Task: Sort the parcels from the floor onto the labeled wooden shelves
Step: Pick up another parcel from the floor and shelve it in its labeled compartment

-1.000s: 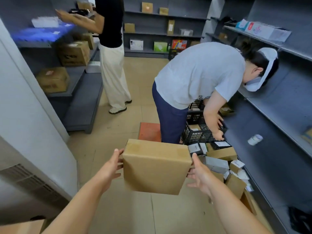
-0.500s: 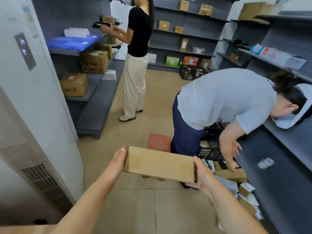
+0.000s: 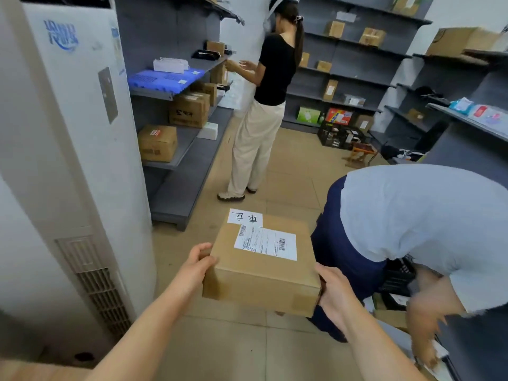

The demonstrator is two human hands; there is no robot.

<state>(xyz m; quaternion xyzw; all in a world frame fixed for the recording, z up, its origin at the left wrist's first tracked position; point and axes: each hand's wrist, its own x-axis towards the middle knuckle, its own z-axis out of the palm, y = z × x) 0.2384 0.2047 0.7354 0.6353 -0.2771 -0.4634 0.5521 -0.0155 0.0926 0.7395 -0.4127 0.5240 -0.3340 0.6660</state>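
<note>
**Parcel in hand, aisle between grey shelves**

Item: brown cardboard parcel [image 3: 262, 266], held level above the tiled floor [image 3: 220, 345] at the centre of the view. Top face carries a white shipping label [image 3: 266, 242] with barcodes and, at the far edge, a white slip [image 3: 245, 216] with handwritten characters.

Grip: left hand [image 3: 195, 266] clasps the parcel's left side, thumb over the top edge; right hand [image 3: 334, 291] presses the near right corner, fingers [image 3: 324, 270] wrapped against the side. Both hands closed on the parcel.

Surroundings: tall white floor-standing unit [image 3: 71, 149] at left. Beyond it, grey shelving [image 3: 187, 138] holding brown boxes [image 3: 158, 143] and a blue tray [image 3: 162, 79]. A person in a black top [image 3: 270, 70] stands facing that shelving, hands raised to a shelf. At right, just beside the parcel, a person in a pale grey shirt [image 3: 420, 213] bends forward over a black crate [image 3: 397, 276]. More shelving [image 3: 354, 78] with boxes lines the far wall.
</note>
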